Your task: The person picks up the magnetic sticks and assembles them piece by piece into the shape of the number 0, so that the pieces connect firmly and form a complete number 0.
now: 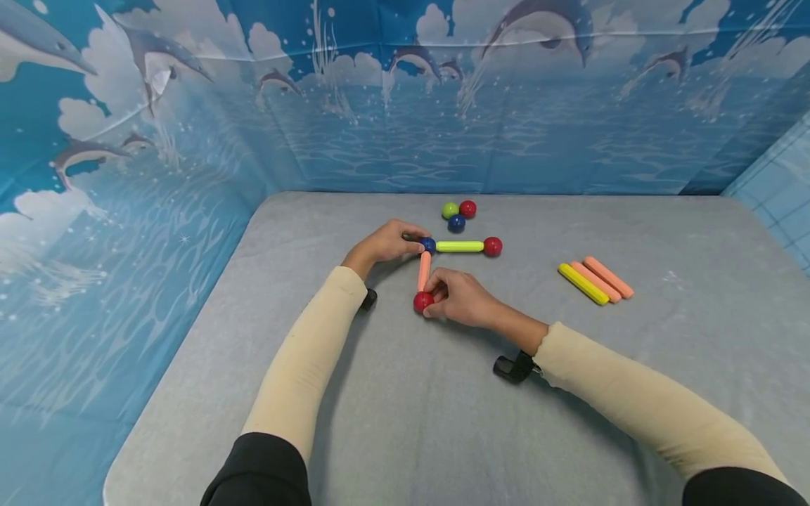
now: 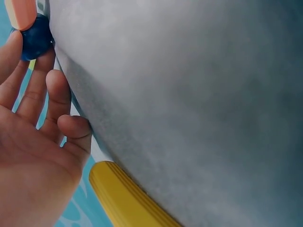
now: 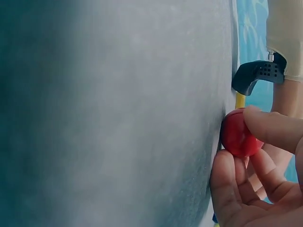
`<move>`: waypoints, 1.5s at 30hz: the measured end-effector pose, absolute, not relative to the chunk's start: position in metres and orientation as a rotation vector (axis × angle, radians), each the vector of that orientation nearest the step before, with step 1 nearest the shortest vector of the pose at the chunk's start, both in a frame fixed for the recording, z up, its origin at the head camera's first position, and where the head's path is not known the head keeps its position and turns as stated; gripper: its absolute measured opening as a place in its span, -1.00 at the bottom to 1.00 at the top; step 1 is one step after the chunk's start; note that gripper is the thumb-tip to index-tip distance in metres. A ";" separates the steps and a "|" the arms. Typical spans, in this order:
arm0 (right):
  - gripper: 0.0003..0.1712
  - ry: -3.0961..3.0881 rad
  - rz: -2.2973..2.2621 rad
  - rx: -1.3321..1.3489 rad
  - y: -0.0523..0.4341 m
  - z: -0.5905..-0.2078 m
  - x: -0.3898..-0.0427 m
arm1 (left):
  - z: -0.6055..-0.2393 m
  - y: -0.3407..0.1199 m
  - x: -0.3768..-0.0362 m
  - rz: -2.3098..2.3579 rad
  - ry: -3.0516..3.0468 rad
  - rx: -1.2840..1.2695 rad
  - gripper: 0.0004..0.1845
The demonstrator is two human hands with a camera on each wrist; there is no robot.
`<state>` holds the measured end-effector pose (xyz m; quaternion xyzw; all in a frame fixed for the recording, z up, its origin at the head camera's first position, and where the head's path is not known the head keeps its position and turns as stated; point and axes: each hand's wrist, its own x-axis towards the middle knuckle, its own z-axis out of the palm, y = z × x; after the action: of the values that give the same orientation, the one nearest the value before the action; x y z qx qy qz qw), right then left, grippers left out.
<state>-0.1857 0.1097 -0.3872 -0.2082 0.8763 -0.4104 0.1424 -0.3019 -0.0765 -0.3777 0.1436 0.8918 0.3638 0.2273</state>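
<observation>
Glossy red ball (image 1: 422, 302) pinched by right hand (image 1: 465, 299).

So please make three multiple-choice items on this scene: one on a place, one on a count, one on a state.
1. Where do the three loose balls lie?
A. beyond the green stick
B. beside the right elbow
C. on the spare sticks

2. How many spare sticks lie to the right?
A. one
B. three
C. five

3. What does the right hand do?
A. rests flat
B. pinches the red ball
C. hangs idle

Answers: 1 A, they sit behind the green stick; 2 B, one yellow, two orange; 3 B, the fingers curl round it.
</observation>
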 end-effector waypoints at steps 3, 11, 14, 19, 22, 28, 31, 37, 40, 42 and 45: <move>-0.64 2.534 -1.180 -0.651 0.110 -0.388 -0.186 | -0.377 -0.076 -0.303 0.993 2.457 0.397 -0.60; -0.64 2.546 -1.098 -0.745 0.111 -0.387 -0.186 | -0.376 -0.075 -0.303 0.976 2.456 0.411 -0.58; -0.65 2.548 -1.088 -0.735 0.111 -0.387 -0.186 | -0.377 -0.075 -0.303 0.980 2.457 0.427 -0.58; -0.67 2.545 -1.095 -0.728 0.113 -0.385 -0.186 | -0.378 -0.074 -0.304 1.001 2.454 0.429 -0.58; -0.68 2.544 -1.100 -0.719 0.114 -0.383 -0.185 | -0.378 -0.074 -0.304 1.010 2.449 0.417 -0.59; -0.68 2.572 -1.095 -0.711 0.117 -0.381 -0.184 | -0.378 -0.074 -0.304 1.008 2.454 0.413 -0.60; -0.69 2.593 -1.064 -0.725 0.116 -0.380 -0.183 | -0.377 -0.074 -0.304 0.998 2.460 0.414 -0.59; -0.68 2.610 -1.020 -0.716 0.113 -0.380 -0.185 | -0.375 -0.073 -0.306 0.957 2.453 0.428 -0.58; -0.68 2.611 -1.018 -0.700 0.111 -0.379 -0.186 | -0.373 -0.075 -0.308 0.947 2.446 0.430 -0.59; -0.68 2.619 -1.017 -0.695 0.110 -0.377 -0.187 | -0.372 -0.075 -0.310 0.948 2.445 0.430 -0.60; -0.68 2.628 -1.018 -0.700 0.109 -0.376 -0.188 | -0.371 -0.075 -0.313 0.961 2.440 0.438 -0.60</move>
<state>-0.1882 0.1089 -0.3759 -0.2395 0.8985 -0.3481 0.1187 -0.3130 -0.0749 -0.3715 0.1599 0.8911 0.3509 0.2392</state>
